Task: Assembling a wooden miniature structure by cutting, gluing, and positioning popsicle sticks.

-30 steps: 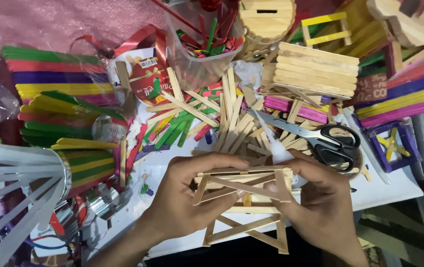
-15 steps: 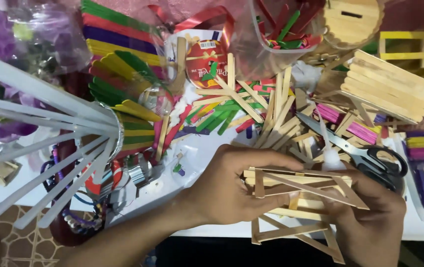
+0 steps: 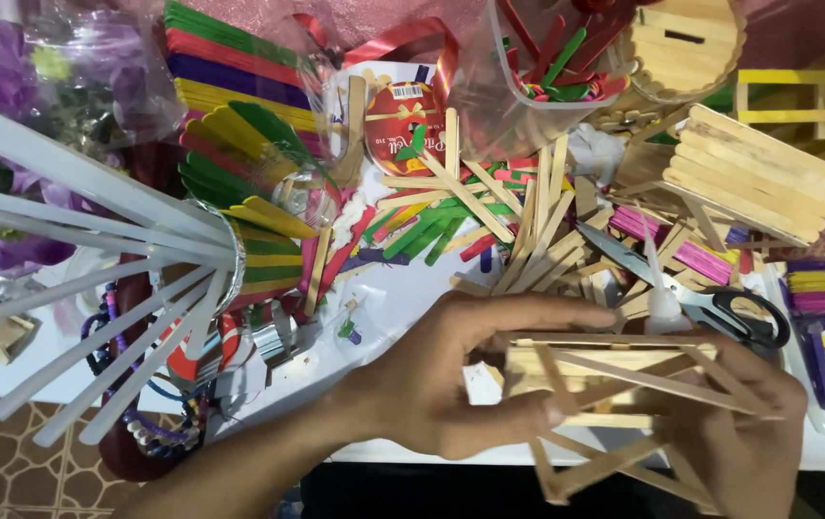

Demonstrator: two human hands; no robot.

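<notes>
A frame built of plain wooden craft sticks (image 3: 614, 384), with crossed braces, is held over the near edge of a white table (image 3: 403, 288). My left hand (image 3: 441, 375) grips its left side, thumb underneath and fingers stretched along the top stick. My right hand (image 3: 749, 423) holds the frame's right and lower side from behind. The lower braces (image 3: 614, 471) hang past the table edge.
Loose plain and coloured craft sticks (image 3: 489, 211) cover the table. Black-handled scissors (image 3: 720, 308) and a glue bottle tip (image 3: 662, 303) lie just beyond the frame. A can of white glue sticks (image 3: 95, 279) is at left, a stick-built block (image 3: 749, 173) at upper right.
The view has shifted so the table contents sit further right and lower. Both hands keep hold of the frame, which has moved slightly right within the view.
</notes>
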